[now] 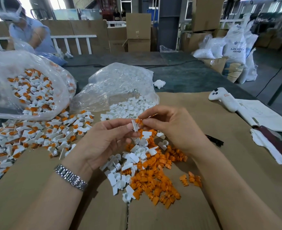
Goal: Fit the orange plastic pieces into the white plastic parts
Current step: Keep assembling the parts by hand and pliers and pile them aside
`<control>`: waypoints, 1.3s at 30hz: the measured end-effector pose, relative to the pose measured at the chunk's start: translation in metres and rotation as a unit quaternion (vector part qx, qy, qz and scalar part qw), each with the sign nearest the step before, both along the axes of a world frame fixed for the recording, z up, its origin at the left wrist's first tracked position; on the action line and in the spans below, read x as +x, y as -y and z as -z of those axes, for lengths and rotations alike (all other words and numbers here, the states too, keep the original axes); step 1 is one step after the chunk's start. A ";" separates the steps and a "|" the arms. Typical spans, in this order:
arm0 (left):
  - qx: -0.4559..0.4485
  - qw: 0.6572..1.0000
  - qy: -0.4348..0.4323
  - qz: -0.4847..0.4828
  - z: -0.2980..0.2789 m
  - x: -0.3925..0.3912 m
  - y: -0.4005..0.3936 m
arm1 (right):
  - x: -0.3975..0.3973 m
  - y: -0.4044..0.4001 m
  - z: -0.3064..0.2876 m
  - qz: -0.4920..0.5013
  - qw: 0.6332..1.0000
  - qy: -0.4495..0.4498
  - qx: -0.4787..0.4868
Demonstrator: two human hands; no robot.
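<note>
An orange plastic piece is pinched between the thumb and forefinger of the right hand and is held against a white plastic part, which is gripped by the thumb and curled fingers of the left hand. The two items are touching, raised above the desk at the middle of the view; whether the orange piece is seated inside the white part cannot be told. Both forearms are extended forward from the lower corners, with the wrists angled inward so that the fingertips meet. The left palm is turned partly upward, and a metal watch band is worn on the left wrist. The back of the right hand is turned up and outward, its remaining fingers loosely curled. Directly beneath the hands, a mixed pile of loose orange pieces and loose white parts is spread on brown cardboard. To the left, a heap of assembled white-and-orange parts is seen, spilling from a clear plastic bag. Behind the hands, a second clear bag of white parts lies open. A white handheld controller and some papers rest at the right of the desk.
</note>
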State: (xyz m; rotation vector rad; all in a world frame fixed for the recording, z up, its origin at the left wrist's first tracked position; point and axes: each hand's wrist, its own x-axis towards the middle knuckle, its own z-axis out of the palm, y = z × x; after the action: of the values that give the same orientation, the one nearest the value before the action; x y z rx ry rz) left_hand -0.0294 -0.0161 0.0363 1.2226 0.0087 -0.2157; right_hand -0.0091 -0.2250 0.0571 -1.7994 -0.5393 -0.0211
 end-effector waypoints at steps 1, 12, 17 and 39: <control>-0.002 1.000 0.002 -0.001 0.000 0.000 0.000 | 0.000 -0.001 0.000 0.002 1.000 0.012 -0.006; 0.042 0.999 0.014 -0.013 -0.001 -0.004 0.006 | -0.009 -0.007 0.000 0.028 0.977 0.158 -0.143; 0.091 0.994 0.056 -0.011 0.001 -0.004 0.008 | -0.010 -0.012 0.000 0.065 0.972 0.161 -0.159; -0.062 0.996 0.058 0.004 -0.002 -0.004 0.003 | -0.012 -0.010 -0.002 0.066 0.982 0.147 -0.094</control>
State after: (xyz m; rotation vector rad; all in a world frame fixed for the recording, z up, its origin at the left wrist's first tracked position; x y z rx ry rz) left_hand -0.0333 -0.0195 0.0380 1.1102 -0.1084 -0.1500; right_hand -0.0214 -0.2151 0.0592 -2.0296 -0.6475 -0.3416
